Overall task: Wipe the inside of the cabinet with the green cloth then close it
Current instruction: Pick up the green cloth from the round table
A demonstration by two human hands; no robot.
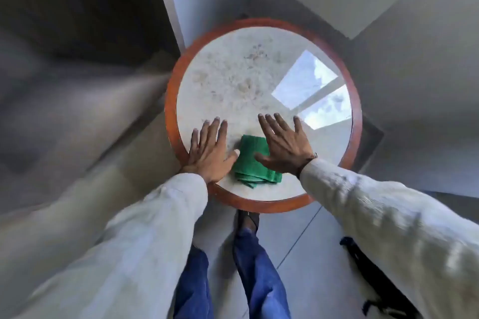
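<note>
A folded green cloth (252, 163) lies on the near part of a round table (259, 80) with a pale stone top and a reddish wooden rim. My left hand (210, 150) rests flat on the table just left of the cloth, fingers spread, its thumb touching the cloth's left edge. My right hand (285, 145) is spread flat to the right of the cloth, with its thumb lying over the cloth's upper right part. Neither hand grips anything. No cabinet is recognisable in the view.
The tabletop reflects a window (311, 90) at its right side. Below the table are a grey tiled floor (305, 254) and my legs in blue trousers (259, 267). A dark bag or strap (368, 280) lies on the floor at lower right. Blurred dark surroundings fill the left.
</note>
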